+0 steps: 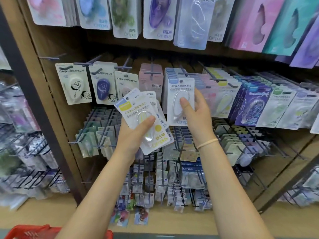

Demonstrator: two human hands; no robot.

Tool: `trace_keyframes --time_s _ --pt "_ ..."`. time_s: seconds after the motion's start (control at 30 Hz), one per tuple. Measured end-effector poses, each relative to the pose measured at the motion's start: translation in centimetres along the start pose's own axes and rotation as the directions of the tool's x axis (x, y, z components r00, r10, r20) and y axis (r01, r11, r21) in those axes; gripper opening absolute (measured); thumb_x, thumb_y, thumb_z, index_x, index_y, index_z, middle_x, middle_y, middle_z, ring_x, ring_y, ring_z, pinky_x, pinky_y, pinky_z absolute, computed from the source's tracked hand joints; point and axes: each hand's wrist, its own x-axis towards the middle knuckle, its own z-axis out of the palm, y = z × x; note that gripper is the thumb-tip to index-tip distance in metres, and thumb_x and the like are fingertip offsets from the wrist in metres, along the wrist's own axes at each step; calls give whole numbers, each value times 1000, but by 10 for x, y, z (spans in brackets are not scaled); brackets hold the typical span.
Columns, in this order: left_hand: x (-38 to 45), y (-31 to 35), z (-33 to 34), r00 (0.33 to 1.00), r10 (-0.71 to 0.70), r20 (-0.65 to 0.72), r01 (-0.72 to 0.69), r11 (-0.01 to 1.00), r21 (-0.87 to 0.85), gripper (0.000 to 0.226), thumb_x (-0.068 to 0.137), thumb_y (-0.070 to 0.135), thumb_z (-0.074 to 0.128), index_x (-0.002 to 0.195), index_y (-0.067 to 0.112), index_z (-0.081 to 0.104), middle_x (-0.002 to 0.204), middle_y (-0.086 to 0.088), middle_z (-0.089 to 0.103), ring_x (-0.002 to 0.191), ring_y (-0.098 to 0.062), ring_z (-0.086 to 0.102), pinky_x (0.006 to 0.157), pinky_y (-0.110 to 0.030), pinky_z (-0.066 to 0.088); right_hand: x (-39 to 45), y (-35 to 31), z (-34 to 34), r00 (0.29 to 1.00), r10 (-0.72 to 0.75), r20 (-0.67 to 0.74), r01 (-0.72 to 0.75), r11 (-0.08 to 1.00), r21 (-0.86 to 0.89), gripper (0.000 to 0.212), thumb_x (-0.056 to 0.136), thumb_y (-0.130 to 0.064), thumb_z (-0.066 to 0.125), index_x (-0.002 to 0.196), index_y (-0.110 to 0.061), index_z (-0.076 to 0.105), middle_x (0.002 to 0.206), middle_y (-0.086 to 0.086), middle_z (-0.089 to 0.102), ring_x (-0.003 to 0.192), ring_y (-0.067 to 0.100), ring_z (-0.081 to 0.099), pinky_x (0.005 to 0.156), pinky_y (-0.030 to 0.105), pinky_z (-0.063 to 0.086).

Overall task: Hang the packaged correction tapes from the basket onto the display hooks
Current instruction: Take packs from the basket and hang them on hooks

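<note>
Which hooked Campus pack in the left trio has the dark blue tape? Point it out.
The middle pack: its dispenser is dark blue. The left pack holds a cream one, and the right pack is partly hidden by the left hand's stack.

Bright even indoor light, soft shadows, wide-angle bending at edges, blurred upper and left margins

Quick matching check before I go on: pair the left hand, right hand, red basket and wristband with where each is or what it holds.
Things:
1. left hand
2. right hand
3. red basket
4. wristband

States:
A. bottom left corner of the view
B. holds one blue-labelled correction tape pack up at the hooks
C. grips a fanned stack, yellow-labelled correction tape pack on top
D. around the right wrist

Pairs: 1-C, 2-B, 3-A, 4-D
</note>
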Motion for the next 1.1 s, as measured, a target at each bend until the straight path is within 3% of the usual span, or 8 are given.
trace_keyframes --time_s 0.17,0.27,0.37,0.43,0.53,0.7,0.93,1.1 --pt "-2 -2 -4 997 -15 77 13 999 33 47 80 19 72 126 21 62 117 2 76 110 -20 72 84 -29 59 8 4 7 993 94 -74 -95 995 -9 24 97 -26 67 117 -21 55 108 -8 67 83 -13 62 69 4 46" --pt "-4 -4 -9 994 -37 100 34 999 33 48 80 20 71 127 21 61 118 0 76 111 -22 73 85 -31 60 -1 8 7 970 193 -145 -190 981 29 32 93 -34 71 108 -15 49 90 4 67 60 6 64 55 25 55" --pt "-4 -6 -15 993 -49 105 48 999 16 54 77 24 78 128 21 61 120 -1 76 112 -23 72 86 -33 60 -22 22 5 950 168 -262 -196 977 -83 41 85 -42 77 97 -23 43 90 8 60 72 25 64 68 38 57" --pt "-5 -7 -18 993 -67 100 66 998 17 63 69 34 82 128 22 62 121 -1 75 113 -23 72 89 -37 59 -36 23 3 950 32 -310 -109 966 -235 35 85 -33 78 97 -19 48 100 5 53 82 14 55 76 17 46" --pt "-7 -11 -21 992 -84 98 82 996 26 58 70 31 83 124 25 63 118 1 76 111 -22 72 90 -37 59 -45 11 2 981 -78 -176 40 977 -207 11 91 -17 72 87 -18 62 87 -4 62 69 -1 52 71 14 42" --pt "-10 -14 -18 991 -76 108 75 997 18 54 82 24 73 134 16 58 125 -5 73 116 -25 70 93 -38 59 -60 -6 16 955 32 296 -8 997 -79 10 86 -19 78 90 -25 71 78 -8 64 71 8 55 67 22 48" --pt "-10 -8 -14 992 -74 104 71 997 31 39 85 28 69 124 24 64 116 0 77 107 -20 74 83 -30 60 -66 2 25 933 104 344 -45 984 -174 40 69 -54 78 86 -19 71 90 12 67 72 28 55 69 38 48" --pt "-5 -4 -8 992 -47 116 37 996 86 57 81 48 73 131 25 59 122 5 75 113 -17 71 89 -31 58 -63 -2 16 938 131 321 -139 990 2 20 87 -25 78 97 -11 67 87 5 69 80 16 62 77 40 53"
